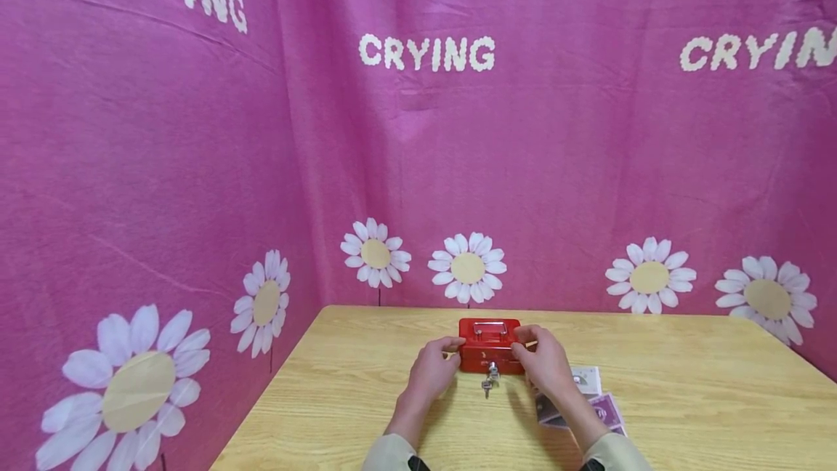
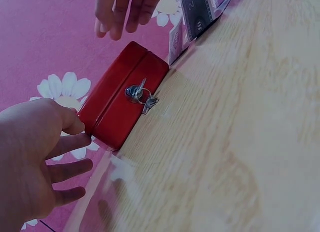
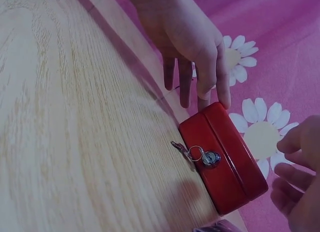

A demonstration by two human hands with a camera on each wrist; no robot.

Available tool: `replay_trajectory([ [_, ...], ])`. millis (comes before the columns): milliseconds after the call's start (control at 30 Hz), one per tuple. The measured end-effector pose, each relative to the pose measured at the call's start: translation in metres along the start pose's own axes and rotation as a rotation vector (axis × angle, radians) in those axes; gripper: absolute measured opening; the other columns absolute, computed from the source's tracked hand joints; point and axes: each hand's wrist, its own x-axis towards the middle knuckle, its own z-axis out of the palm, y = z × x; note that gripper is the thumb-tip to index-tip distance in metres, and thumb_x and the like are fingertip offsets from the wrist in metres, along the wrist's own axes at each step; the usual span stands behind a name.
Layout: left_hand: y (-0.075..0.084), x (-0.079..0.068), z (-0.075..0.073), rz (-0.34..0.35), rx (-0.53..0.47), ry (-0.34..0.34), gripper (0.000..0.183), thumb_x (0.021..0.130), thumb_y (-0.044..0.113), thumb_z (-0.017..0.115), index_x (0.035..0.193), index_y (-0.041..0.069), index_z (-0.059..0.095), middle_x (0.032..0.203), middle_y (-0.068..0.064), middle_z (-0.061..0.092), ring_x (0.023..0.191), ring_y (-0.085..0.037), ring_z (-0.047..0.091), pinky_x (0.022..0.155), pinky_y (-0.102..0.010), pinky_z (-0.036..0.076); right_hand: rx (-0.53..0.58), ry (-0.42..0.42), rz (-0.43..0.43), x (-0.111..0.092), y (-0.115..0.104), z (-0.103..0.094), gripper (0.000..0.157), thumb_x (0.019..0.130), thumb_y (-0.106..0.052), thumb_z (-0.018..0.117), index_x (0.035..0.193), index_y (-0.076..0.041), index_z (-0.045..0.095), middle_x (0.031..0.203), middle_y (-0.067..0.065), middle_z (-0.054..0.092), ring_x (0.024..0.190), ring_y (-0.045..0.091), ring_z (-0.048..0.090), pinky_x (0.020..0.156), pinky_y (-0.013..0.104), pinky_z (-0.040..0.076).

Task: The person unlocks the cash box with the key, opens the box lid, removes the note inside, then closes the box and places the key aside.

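A red cash box [image 1: 476,356] with a metal carrying handle [image 1: 490,333] sits on the table, its lid down. A key stands in the front lock [image 3: 212,158], and a ring of keys [image 2: 149,102] hangs from it. My left hand [image 1: 433,369] touches the box's left end with thumb and index finger, the other fingers extended and spread. Beside the right end is my right hand [image 1: 548,363]; its fingers are loosely bent, and the right wrist view shows a gap between them and the box.
Several paper notes lie right of the box, partly under my right forearm: a pale one [image 1: 588,379], a purple one [image 1: 608,410] and a dark one [image 2: 196,15]. The wooden table [image 1: 366,369] meets pink cloth walls [image 1: 556,166] printed with daisies.
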Motion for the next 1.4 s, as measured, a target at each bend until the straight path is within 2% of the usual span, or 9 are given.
replay_trajectory([
  [200, -0.001, 0.0, 0.001, -0.013, -0.007, -0.001, 0.032, 0.094, 0.009, 0.061, 0.123, 0.019, 0.071, 0.116, -0.002, 0.072, 0.111, -0.026, 0.062, 0.097, -0.052, 0.05, 0.01, -0.054, 0.007, -0.001, 0.001, 0.004, 0.026, 0.09, -0.01, 0.063, 0.114, 0.0, 0.067, 0.1, 0.01, 0.069, 0.088, 0.018, 0.061, 0.074, 0.028, 0.05],
  [467, -0.003, 0.001, 0.002, -0.018, -0.013, -0.007, 0.032, 0.095, 0.01, 0.06, 0.123, 0.02, 0.071, 0.116, -0.001, 0.072, 0.11, -0.025, 0.061, 0.096, -0.051, 0.051, -0.015, -0.123, -0.034, -0.005, 0.004, 0.012, 0.019, 0.089, -0.009, 0.066, 0.106, -0.001, 0.069, 0.096, 0.007, 0.072, 0.089, 0.019, 0.065, 0.08, 0.037, 0.054],
  [633, -0.003, 0.0, 0.001, -0.004, -0.004, -0.006, 0.032, 0.094, 0.009, 0.06, 0.122, 0.019, 0.071, 0.114, -0.002, 0.072, 0.109, -0.025, 0.062, 0.093, -0.049, 0.052, -0.057, -0.134, -0.05, -0.008, 0.006, 0.017, 0.019, 0.086, -0.009, 0.07, 0.104, -0.003, 0.072, 0.098, 0.008, 0.074, 0.088, 0.02, 0.067, 0.081, 0.038, 0.054],
  [767, -0.003, 0.0, 0.001, 0.01, 0.005, -0.005, 0.032, 0.093, 0.008, 0.061, 0.122, 0.018, 0.072, 0.113, -0.003, 0.073, 0.106, -0.025, 0.063, 0.091, -0.048, 0.053, -0.099, -0.153, -0.045, -0.009, 0.008, 0.019, 0.022, 0.085, -0.01, 0.071, 0.106, -0.003, 0.072, 0.101, 0.01, 0.074, 0.092, 0.024, 0.068, 0.085, 0.043, 0.055],
  [900, -0.002, -0.001, 0.0, 0.004, 0.001, -0.009, 0.033, 0.094, 0.008, 0.061, 0.123, 0.019, 0.071, 0.114, -0.003, 0.073, 0.108, -0.026, 0.063, 0.092, -0.049, 0.052, -0.114, -0.171, -0.043, -0.011, 0.009, 0.02, 0.022, 0.085, -0.01, 0.071, 0.105, -0.002, 0.071, 0.098, 0.01, 0.074, 0.092, 0.026, 0.069, 0.087, 0.045, 0.055],
  [1067, -0.002, 0.0, 0.001, 0.003, -0.003, -0.011, 0.033, 0.094, 0.008, 0.06, 0.123, 0.019, 0.071, 0.115, -0.003, 0.072, 0.108, -0.026, 0.063, 0.093, -0.049, 0.052, -0.116, -0.187, -0.04, -0.012, 0.009, 0.02, 0.022, 0.083, -0.011, 0.072, 0.101, 0.001, 0.072, 0.093, 0.011, 0.074, 0.089, 0.026, 0.069, 0.084, 0.044, 0.055],
  [1400, -0.003, 0.002, 0.001, -0.005, -0.014, -0.014, 0.034, 0.094, 0.007, 0.06, 0.123, 0.019, 0.071, 0.116, -0.004, 0.072, 0.11, -0.027, 0.063, 0.094, -0.05, 0.052, -0.171, -0.166, -0.022, -0.012, 0.013, 0.026, 0.014, 0.081, -0.013, 0.075, 0.091, -0.003, 0.074, 0.083, 0.005, 0.073, 0.08, 0.019, 0.066, 0.077, 0.04, 0.053],
])
